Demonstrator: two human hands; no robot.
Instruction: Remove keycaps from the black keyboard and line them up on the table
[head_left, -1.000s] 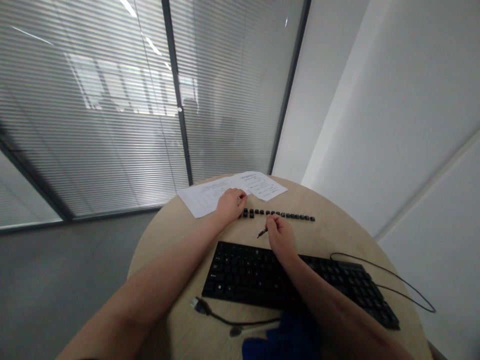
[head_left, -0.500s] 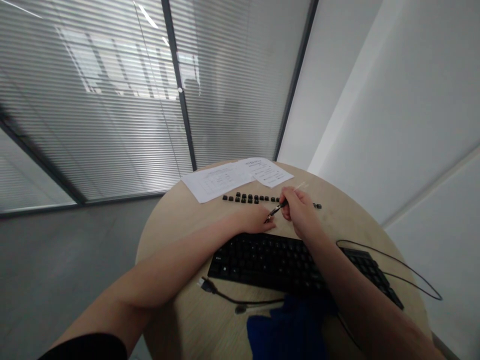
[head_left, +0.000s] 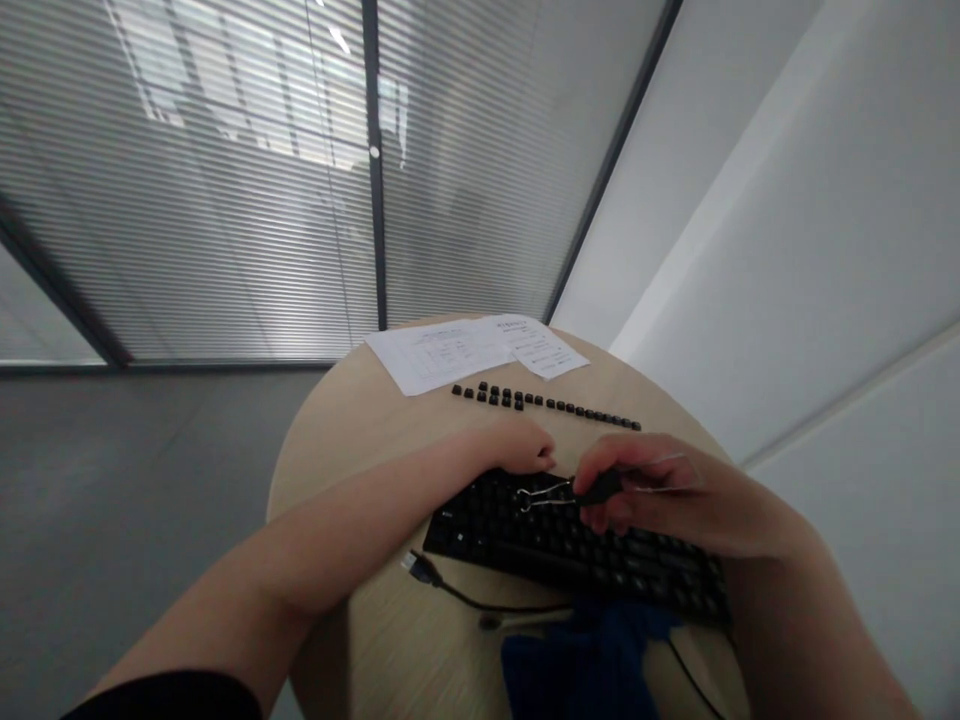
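My right hand (head_left: 652,490) is closed on the black handle of a wire keycap puller (head_left: 600,487). The puller's two wire prongs point left, and their looped ends hang over the black keyboard (head_left: 525,550). At the keyboard's back edge rests my left hand (head_left: 521,445), its fingers curled in; a small dark spot shows between them, too small to name. Behind both hands, loose black keycaps (head_left: 506,399) lie in short rows, with a longer line of them running to the right. My right hand and forearm cover part of the keyboard's right side.
Printed sheets (head_left: 442,355) lie at the round table's far side. In front of the keyboard are a cable with a USB plug (head_left: 424,568), a thin tool with a dark tip (head_left: 491,622) and a blue cloth (head_left: 577,660). A blinds-covered glass partition (head_left: 247,230) stands behind.
My right hand has drawn the keycap puller away from my left hand, toward me, to over the keyboard. My left hand's fingers have curled in. The view has shifted slightly.
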